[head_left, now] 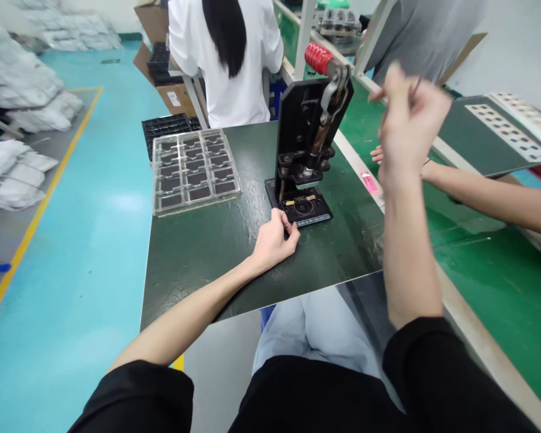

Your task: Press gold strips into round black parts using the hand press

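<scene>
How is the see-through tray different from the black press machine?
The clear plastic tray is see-through, but the black hand press is solid. The tray lies flat, while the press stands tall. The tray has rows of pockets holding dark squares; the press has a red-gripped lever. Both sit on the dark green mat.

A black shirt (pixel 306 400) has short, loose sleeves; the left sleeve (pixel 139 397) and right sleeve (pixel 417 361) end above the elbows, leaving the forearms bare. Pale blue trousers (pixel 315 328) crease over the lap. The left hand (pixel 273 242) and right hand (pixel 408 126) are bare.
</scene>
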`<state>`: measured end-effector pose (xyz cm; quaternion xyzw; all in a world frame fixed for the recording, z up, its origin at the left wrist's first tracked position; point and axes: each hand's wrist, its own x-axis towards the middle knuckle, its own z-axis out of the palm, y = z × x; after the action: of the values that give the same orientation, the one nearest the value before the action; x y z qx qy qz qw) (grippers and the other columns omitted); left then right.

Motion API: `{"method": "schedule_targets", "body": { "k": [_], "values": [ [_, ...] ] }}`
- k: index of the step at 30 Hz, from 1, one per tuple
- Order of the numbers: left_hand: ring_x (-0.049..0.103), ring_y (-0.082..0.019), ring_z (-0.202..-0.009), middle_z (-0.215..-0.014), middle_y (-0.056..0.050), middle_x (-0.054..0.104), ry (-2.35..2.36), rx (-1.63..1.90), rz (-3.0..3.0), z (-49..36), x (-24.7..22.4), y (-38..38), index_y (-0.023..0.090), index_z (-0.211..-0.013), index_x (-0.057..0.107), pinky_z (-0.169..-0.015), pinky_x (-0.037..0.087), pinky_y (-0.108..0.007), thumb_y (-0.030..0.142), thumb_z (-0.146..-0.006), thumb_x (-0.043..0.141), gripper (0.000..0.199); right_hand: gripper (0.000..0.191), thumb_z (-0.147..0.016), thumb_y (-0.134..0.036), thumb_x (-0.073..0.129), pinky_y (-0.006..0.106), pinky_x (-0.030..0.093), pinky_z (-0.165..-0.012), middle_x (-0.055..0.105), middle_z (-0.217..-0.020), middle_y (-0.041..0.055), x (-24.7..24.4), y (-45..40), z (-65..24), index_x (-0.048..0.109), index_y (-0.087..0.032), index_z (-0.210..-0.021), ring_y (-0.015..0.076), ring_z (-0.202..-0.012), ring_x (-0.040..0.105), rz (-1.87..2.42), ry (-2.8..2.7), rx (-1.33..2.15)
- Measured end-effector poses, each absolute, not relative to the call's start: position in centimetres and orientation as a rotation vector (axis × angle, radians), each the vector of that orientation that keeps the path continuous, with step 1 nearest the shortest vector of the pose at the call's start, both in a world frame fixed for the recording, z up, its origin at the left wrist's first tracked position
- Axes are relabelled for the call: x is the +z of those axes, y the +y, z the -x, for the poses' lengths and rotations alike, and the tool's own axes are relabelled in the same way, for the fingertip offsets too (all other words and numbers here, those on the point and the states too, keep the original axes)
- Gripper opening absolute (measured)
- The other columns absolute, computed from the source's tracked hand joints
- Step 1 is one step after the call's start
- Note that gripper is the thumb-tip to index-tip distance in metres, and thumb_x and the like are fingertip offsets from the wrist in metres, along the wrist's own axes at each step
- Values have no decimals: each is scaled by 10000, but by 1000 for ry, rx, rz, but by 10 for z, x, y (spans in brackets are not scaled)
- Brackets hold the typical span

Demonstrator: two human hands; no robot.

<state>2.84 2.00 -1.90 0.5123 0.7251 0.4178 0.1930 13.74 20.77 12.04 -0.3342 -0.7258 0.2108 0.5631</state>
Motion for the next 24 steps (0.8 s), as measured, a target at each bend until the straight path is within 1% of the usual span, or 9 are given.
{"method": "schedule_targets", "body": {
  "k": [1, 3, 5, 8, 11, 13, 16, 20, 24],
  "values": [
    [602, -148, -555, -729, 54, 619, 2037, 1174, -1431, -28, -18, 20, 274, -873, 311, -640, 461, -287, 247, -909, 597, 289, 415, -1049, -291, 559, 254, 331, -568, 507, -601, -37, 98, 189, -147, 569, -191, -646, 79, -541, 387, 824, -1662, 525],
    [594, -148, -551, -718, 56, 603, 2042, 1184, -1423, -27, -18, 20, 275, -862, 309, -632, 452, -283, 244, -906, 593, 289, 428, -992, -446, 633, 279, 364, -566, 579, -581, -11, 56, 153, -159, 596, -211, -637, 123, -528, 488, 976, -1811, 643],
    [586, -149, -542, -705, 58, 586, 2042, 1194, -1418, -26, -18, 20, 276, -853, 307, -620, 442, -281, 243, -901, 589, 288, 406, -902, -613, 704, 303, 404, -591, 637, -592, 7, 26, 125, -161, 707, -215, -819, 193, -561, 607, 1193, -2055, 643],
    [576, -148, -526, -678, 66, 566, 2042, 1203, -1409, -24, -18, 20, 277, -848, 309, -606, 434, -278, 251, -896, 587, 284, 573, -845, -719, 707, 351, 479, -677, 779, -841, 116, 13, 113, -149, 723, -205, -1097, 331, -802, 756, 1414, -2307, 523],
    [571, -152, -524, -649, 74, 549, 2051, 1208, -1416, -22, -19, 20, 277, -845, 309, -605, 431, -277, 262, -891, 587, 282, 571, -872, -720, 656, 380, 510, -726, 791, -1024, 199, 24, 124, -136, 720, -188, -1068, 392, -965, 767, 1475, -2417, 446],
    [568, -154, -523, -633, 77, 539, 2055, 1206, -1418, -21, -19, 20, 278, -845, 307, -602, 427, -277, 267, -889, 585, 282, 508, -866, -697, 662, 370, 502, -714, 792, -981, 188, 32, 132, -133, 725, -201, -954, 379, -943, 766, 1458, -2441, 458],
    [555, -150, -513, -619, 82, 528, 2066, 1197, -1422, -20, -18, 19, 278, -843, 308, -590, 418, -269, 276, -887, 585, 281, 427, -833, -658, 704, 322, 447, -631, 732, -723, 79, 38, 131, -147, 703, -231, -818, 281, -737, 723, 1364, -2373, 608],
    [484, -127, -477, -634, 82, 519, 2085, 1190, -1444, -18, -16, 17, 274, -835, 316, -558, 379, -255, 297, -889, 574, 264, 388, -823, -631, 730, 296, 330, -526, 451, -515, -65, 43, 101, -211, 728, -271, -969, 154, -477, 435, 1196, -2065, 671],
    [447, -119, -462, -623, 85, 507, 2107, 1169, -1426, -16, -14, 14, 272, -841, 330, -528, 334, -248, 327, -883, 568, 248, 292, -799, -508, 771, 317, 268, -527, 345, -554, -78, 61, 94, -310, 735, -333, -1031, 156, -487, 312, 1229, -1662, 173]
  ]
}}
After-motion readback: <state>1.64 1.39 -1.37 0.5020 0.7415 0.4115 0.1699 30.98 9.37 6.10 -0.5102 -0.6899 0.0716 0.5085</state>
